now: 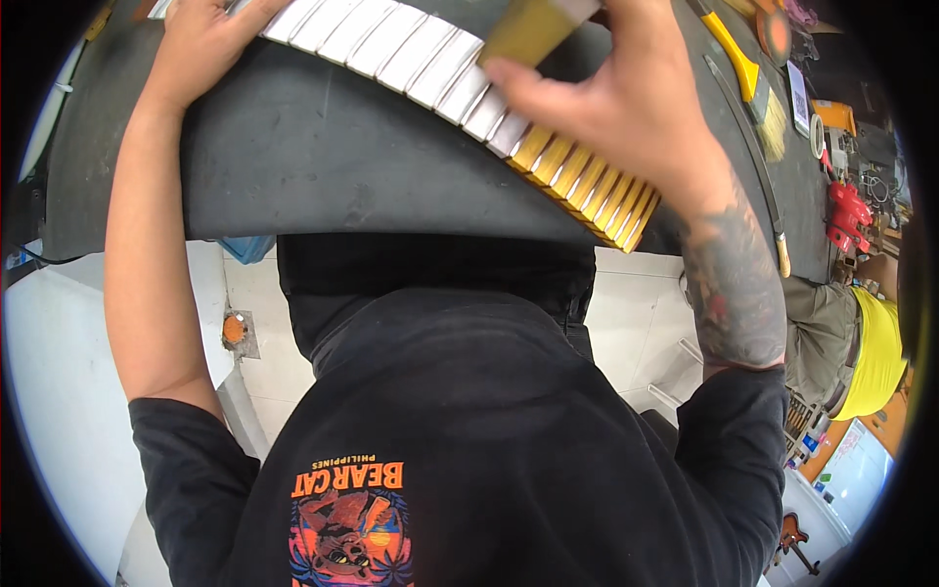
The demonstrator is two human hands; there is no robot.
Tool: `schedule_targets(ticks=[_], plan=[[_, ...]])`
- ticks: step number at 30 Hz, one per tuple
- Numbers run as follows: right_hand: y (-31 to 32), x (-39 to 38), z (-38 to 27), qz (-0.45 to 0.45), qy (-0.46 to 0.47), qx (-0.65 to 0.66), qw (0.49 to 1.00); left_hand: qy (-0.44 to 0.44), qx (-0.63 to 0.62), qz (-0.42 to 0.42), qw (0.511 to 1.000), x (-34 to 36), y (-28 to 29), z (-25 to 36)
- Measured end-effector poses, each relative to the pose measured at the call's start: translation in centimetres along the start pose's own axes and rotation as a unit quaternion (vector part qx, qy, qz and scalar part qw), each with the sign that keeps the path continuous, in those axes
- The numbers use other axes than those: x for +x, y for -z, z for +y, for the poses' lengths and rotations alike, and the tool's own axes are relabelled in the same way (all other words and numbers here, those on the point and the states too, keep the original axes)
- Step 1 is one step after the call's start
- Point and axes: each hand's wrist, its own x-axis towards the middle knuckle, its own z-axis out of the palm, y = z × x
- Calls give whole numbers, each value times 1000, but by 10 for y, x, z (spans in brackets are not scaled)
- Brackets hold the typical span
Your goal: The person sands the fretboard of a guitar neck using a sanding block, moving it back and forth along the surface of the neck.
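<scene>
A long, slightly curved-looking guitar fretboard (pixel 411 61) lies across the dark work surface. Its segments are white along most of the length and gold at the right end, with thin metal frets between them. My left hand (pixel 203 44) is on its left part, thumb along the strip; the other fingers are cut off by the upper rim. My right hand (pixel 626 103) is closed on a flat olive-gold block (pixel 528 34), blurred, over the fretboard where white turns to gold. Its thumb presses the block's near edge; its other fingers are mostly hidden.
The dark work mat (pixel 323 166) ends just before my body. At right lie a yellow-handled brush (pixel 734 59) and a long thin metal tool (pixel 753 157). Beyond are a tape roll (pixel 817 135), a red tool (pixel 849 215) and a person in yellow (pixel 873 352).
</scene>
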Motion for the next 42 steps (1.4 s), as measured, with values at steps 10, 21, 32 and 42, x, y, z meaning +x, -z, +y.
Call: schedule_targets(ticks=[10,21,32,42], plan=[[1,-1,-23,-36,77,-5,996,-44,19,28,998,3,-5,-13],[-18,-10,-22,-4,109,32,993,-11,26,7,1000,6,-4,1],[-14,-5,-12,8,112,20,993,-22,5,7,1000,9,-4,3],[-24,-15,-13,-47,165,31,985,-5,7,3,1000,8,0,5]])
